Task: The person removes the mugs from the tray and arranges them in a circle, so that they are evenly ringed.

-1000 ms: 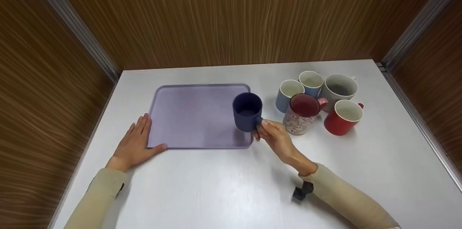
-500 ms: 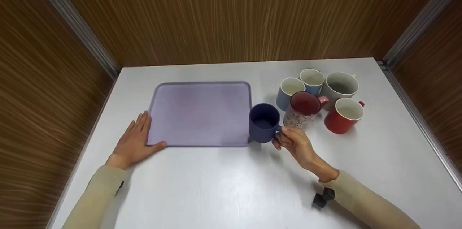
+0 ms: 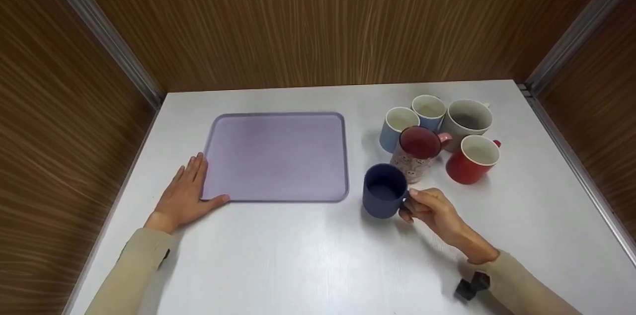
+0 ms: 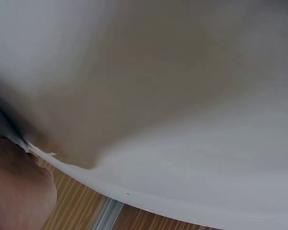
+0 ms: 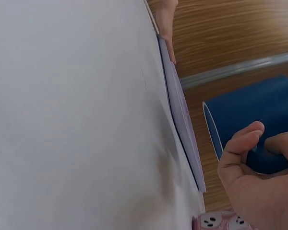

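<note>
My right hand (image 3: 439,215) pinches the handle of a dark blue mug (image 3: 381,200), upright and close over the white table, right of the tray's near corner. Up close in the right wrist view, thumb and fingers curl at the handle of the blue mug (image 5: 259,110). Just behind it stands a pink mug with cartoon faces (image 3: 410,166), overlapped by the blue one in the head view. My left hand (image 3: 184,198) lies flat with straight fingers at the near left corner of a lilac tray (image 3: 276,156), its thumb along the near edge.
Behind and right of the pink mug are two light blue mugs (image 3: 393,138) (image 3: 430,120), a wide grey mug (image 3: 454,138) and a red mug (image 3: 466,170). Wood-grain panels (image 3: 318,22) enclose the table (image 3: 278,255) at the back and sides.
My right hand has carried the blue mug from over the tray's right side to the right and nearer, past the tray's edge. My left hand has stayed at the corner.
</note>
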### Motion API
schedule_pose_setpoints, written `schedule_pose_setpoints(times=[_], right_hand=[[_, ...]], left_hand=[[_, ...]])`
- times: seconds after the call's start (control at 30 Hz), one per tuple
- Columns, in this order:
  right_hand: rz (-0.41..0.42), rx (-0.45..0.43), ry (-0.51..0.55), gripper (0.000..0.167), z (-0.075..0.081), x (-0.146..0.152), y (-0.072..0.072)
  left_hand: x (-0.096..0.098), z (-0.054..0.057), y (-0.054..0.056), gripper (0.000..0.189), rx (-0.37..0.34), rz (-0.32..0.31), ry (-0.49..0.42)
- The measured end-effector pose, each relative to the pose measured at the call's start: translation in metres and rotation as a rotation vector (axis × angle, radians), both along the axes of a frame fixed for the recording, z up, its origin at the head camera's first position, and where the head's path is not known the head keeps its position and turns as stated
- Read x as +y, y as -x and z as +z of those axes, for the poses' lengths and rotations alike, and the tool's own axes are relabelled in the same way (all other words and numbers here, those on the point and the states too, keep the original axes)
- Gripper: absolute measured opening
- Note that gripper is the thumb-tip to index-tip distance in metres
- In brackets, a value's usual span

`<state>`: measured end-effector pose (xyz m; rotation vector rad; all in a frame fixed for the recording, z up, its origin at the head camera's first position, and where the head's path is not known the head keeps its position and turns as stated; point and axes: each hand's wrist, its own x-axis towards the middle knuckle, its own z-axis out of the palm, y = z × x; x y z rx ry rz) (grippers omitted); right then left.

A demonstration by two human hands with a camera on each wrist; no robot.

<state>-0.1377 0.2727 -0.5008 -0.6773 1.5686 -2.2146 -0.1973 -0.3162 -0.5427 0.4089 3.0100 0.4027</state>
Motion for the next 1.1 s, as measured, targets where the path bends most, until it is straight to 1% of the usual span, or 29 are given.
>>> schedule_pose_setpoints(times=[0.23,0.4,0.57,0.63,0.73,0.8,0.97,1.1], right_hand=[[-0.029,0.001,-0.05,0.042,-0.004,0.025,-0.007],[-0.049,0.014,-0.032,0.04,-0.006,0.043,-0.009],[-0.04,0.039,0.024,0.041,-0.01,0.061,-0.008],[-0.043,0.045,0.028,0.041,-0.013,0.068,-0.007],[-0.069,0.027,0.004,0.042,-0.015,0.077,-0.009],[-0.079,0.011,0.006,0.042,-0.017,0.082,-0.009],[-0.085,-0.026,0.066,0.043,-0.019,0.092,-0.009],[-0.126,-0.075,0.053,0.043,-0.019,0.097,-0.011]], left_hand=[[0.001,-0.001,0.001,0.123,-0.006,0.0,-0.001],[0.002,0.0,0.002,0.123,-0.008,-0.003,-0.001],[0.001,0.001,0.003,0.123,-0.003,-0.008,0.001],[0.001,0.001,0.002,0.123,-0.006,-0.007,0.004],[0.0,0.002,0.001,0.123,-0.013,-0.001,0.005],[0.0,0.003,0.0,0.123,-0.016,0.003,0.004],[0.0,0.003,0.0,0.123,-0.012,0.0,-0.002],[0.0,0.001,0.0,0.122,0.0,-0.004,-0.003]])
